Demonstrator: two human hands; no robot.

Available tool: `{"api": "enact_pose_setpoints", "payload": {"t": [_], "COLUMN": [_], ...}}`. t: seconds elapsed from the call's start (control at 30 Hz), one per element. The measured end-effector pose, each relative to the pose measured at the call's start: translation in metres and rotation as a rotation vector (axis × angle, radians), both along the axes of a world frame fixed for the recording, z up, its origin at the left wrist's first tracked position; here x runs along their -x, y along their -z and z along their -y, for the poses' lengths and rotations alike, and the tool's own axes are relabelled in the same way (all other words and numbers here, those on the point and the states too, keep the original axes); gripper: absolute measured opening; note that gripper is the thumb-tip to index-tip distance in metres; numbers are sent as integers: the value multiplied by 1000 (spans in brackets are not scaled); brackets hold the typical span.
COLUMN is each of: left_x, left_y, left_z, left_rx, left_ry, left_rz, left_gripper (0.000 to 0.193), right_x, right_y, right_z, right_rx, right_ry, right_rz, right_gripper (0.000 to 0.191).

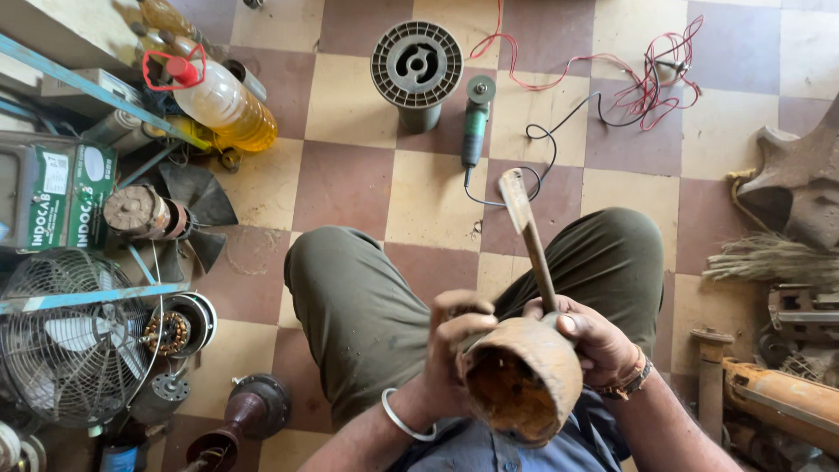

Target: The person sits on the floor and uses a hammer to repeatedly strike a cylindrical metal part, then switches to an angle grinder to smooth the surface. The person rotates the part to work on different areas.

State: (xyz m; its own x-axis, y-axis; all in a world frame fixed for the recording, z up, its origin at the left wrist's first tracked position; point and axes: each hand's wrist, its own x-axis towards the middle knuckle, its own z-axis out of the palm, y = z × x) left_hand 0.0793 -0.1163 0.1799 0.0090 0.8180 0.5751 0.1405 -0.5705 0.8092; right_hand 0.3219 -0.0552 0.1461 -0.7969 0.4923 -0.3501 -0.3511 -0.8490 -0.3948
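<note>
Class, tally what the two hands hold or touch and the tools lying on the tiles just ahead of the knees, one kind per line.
Rusty cup-shaped housing: 1
Wooden-handled tool: 1
Angle grinder: 1
Grey spool: 1
Total: 4

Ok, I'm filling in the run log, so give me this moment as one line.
left hand: grips rusty housing | right hand: holds wooden-handled tool, upright | housing: open end toward camera, over lap | floor: angle grinder, red wires
</note>
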Motion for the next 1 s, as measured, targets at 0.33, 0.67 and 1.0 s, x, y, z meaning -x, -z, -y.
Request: {"api": "enact_pose_setpoints", "payload": {"t": [0.33,0.67,1.0], "left_x": [-4,30,65], "left_y": [-26,-43,-47], "left_z": [-3,10,7], "left_rx": [232,50,279], "left_ry": [299,110,-16], "left_rz": [391,-84,-331], "left_gripper": [104,99,96], "right_x": [37,32,-38], "right_y": [19,20,11], "right_z": [22,25,58], "right_rx": [112,-167,-36], "right_ry": [-28,-81,-274], "right_rz": [292,912,1286], "right_gripper": [48,34,48]}}
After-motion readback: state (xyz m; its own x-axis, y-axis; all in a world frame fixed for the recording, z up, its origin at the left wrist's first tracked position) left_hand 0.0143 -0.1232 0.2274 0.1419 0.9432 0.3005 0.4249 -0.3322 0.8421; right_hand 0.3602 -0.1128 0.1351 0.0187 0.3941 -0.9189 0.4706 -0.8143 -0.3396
